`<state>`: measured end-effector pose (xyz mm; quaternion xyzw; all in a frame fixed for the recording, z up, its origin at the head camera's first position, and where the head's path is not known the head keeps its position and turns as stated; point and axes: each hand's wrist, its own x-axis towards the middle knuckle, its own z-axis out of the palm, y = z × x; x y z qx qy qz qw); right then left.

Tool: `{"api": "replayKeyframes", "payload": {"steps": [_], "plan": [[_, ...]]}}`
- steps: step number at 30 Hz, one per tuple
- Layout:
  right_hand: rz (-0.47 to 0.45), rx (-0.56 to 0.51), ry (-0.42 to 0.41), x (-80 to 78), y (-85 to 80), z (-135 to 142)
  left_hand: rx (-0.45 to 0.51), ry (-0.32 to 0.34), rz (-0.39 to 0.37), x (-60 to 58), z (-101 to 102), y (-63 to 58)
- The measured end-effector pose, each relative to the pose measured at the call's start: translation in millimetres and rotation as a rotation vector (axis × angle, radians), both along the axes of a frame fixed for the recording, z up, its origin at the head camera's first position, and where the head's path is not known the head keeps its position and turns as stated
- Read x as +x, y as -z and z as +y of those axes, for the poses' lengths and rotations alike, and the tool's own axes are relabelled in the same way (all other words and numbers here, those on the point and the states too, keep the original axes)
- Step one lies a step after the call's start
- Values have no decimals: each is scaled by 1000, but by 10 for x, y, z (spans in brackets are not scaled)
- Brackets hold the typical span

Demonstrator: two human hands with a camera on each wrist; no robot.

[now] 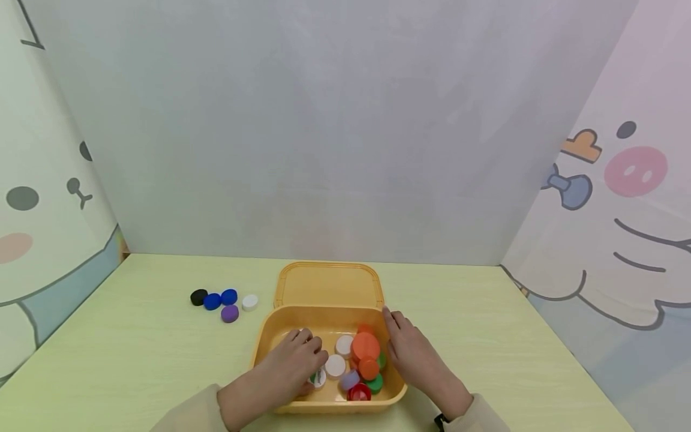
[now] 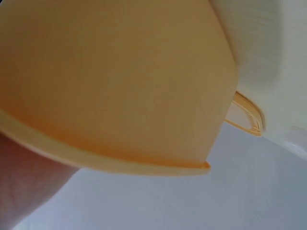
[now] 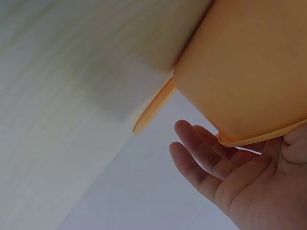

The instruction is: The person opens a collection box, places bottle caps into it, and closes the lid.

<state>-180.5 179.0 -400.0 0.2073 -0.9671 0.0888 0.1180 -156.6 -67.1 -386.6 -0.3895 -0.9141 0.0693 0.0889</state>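
Note:
A yellow plastic box (image 1: 340,409) holds bottle caps: white caps (image 1: 335,366), orange caps (image 1: 366,347), a green cap (image 1: 375,384), a red cap (image 1: 359,392) and a lavender cap (image 1: 349,380). My left hand (image 1: 288,366) reaches over the near left rim into the box, fingers bent downward beside a white cap with a green mark (image 1: 318,378). Its fingertips are hidden, so whether they pinch anything is unclear. At the right rim rests my right hand (image 1: 418,357). In the right wrist view that hand (image 3: 259,187) has loosely extended fingers (image 3: 192,167) touching the box rim.
Behind the box lies its yellow lid (image 1: 329,285). To the left on the table (image 1: 146,342) sit a black cap (image 1: 199,297), two blue caps (image 1: 213,301), a purple cap (image 1: 230,313) and a white cap (image 1: 250,302). A grey cloth (image 1: 324,132) hangs behind the table.

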Motion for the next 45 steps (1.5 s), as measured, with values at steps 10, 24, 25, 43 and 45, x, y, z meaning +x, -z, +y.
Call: {"api": "replayKeyframes", "payload": {"steps": [10, 24, 25, 43, 45], "plan": [[-4, 2, 2, -2, 3, 2, 127, -55, -61, -6, -62, -126], [-4, -6, 2, -24, 31, 14, 274, -211, 58, -108, -396, -348], [-5, -6, 2, -23, 30, 13, 272, -220, 81, -122, -433, -351], [-30, -9, 4, -13, 24, 16, 308, -391, 206, -452, -1184, -45], [-30, -10, 3, -8, 16, 12, 312, -410, 201, -469, -1234, -8]]}}
